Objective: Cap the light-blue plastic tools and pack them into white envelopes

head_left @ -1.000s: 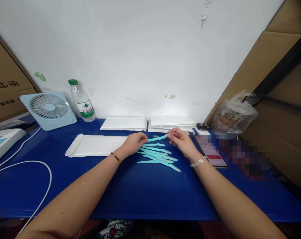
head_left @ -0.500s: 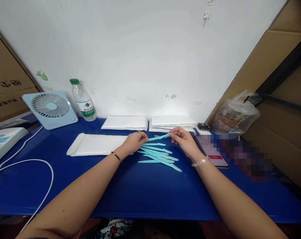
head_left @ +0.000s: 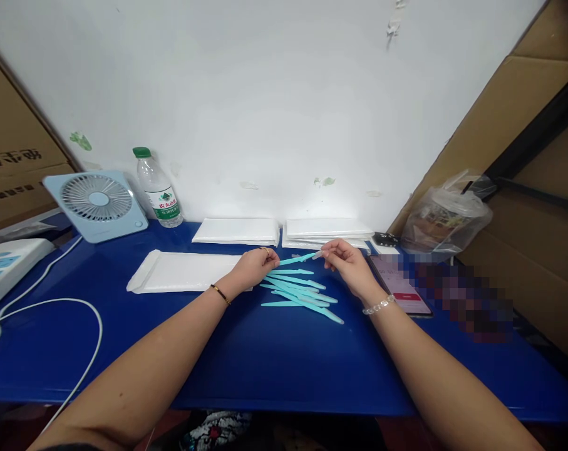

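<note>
Plastic stick (head_left: 297, 259), slim and turquoise, bridges both hands in my head view, its long axis running left to right, right end higher in frame. I have the left hand (head_left: 252, 268) pinched on its left end; the right hand (head_left: 344, 260) looks closed on its translucent tip (head_left: 317, 255). Below it, on the glossy blue tabletop (head_left: 265, 369), I see a loose fan of similar turquoise sticks (head_left: 302, 292), left ends just beside the left hand, the nearer one.
</note>
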Tool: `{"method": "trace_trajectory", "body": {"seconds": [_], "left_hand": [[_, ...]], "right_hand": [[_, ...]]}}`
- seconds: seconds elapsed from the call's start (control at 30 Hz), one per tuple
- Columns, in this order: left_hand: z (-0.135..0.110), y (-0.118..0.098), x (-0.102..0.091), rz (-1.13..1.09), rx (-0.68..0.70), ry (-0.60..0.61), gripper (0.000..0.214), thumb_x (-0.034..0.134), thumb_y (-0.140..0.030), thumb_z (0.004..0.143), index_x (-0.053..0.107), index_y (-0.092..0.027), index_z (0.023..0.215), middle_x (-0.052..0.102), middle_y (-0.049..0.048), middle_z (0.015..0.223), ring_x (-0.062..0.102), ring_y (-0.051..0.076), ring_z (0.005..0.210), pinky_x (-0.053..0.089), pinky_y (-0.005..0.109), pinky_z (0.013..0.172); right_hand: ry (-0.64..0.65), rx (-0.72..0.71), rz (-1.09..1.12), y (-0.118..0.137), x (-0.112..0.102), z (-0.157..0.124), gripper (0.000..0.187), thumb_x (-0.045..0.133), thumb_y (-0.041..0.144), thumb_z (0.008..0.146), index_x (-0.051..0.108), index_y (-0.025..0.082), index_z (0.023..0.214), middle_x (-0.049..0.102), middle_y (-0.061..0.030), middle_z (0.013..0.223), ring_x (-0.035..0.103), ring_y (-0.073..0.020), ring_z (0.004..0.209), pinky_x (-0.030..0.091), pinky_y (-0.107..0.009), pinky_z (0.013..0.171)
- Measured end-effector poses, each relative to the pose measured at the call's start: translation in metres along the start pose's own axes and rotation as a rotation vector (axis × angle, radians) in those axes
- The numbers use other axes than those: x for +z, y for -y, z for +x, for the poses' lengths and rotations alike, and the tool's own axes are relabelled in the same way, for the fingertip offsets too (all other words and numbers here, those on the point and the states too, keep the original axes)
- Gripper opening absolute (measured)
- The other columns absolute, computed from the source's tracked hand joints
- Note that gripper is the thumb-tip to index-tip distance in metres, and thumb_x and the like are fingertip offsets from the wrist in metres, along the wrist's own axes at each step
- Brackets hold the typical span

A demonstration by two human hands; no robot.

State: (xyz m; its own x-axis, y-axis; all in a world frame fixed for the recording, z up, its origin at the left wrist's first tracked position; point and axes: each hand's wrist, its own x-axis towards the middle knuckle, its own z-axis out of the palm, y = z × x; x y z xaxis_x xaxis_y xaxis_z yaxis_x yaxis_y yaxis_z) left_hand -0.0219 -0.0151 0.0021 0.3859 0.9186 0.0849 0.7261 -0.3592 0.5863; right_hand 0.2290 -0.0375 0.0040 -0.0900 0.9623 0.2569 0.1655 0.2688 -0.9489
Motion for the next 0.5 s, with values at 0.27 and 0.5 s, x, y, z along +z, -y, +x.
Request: {"method": "trace_trajectory", "body": {"seconds": [0.27,0.5], "left_hand": [[0.0,0.003,0.001,-0.025,0.011,-0.001,0.026,0.046,-0.041,0.083,0.062,-0.021,0.082,0.063,0.0003,0.074,0.056,0.016,0.069,0.039,0.024,0.058],[0.0,0.001,0.002,-0.014,0.009,0.002,0.026,0.047,-0.041,0.083,0.063,-0.021,0.083,0.063,-0.0002,0.072,0.056,0.015,0.066,0.039,0.024,0.057]], "right_hand": [[-0.033,-0.039,-0.026,-0.002,-0.001,0.001,0.021,0.062,0.038,0.079,0.059,0.02,0.089,0.058,0.0007,0.07,0.051,-0.0114,0.059,0.04,-0.024,0.053],[0.065,-0.016,-0.037,-0.001,0.01,-0.001,0.026,0.066,0.043,0.076,0.061,0.02,0.087,0.057,0.0015,0.065,0.052,-0.0119,0.057,0.044,-0.025,0.054]]}}
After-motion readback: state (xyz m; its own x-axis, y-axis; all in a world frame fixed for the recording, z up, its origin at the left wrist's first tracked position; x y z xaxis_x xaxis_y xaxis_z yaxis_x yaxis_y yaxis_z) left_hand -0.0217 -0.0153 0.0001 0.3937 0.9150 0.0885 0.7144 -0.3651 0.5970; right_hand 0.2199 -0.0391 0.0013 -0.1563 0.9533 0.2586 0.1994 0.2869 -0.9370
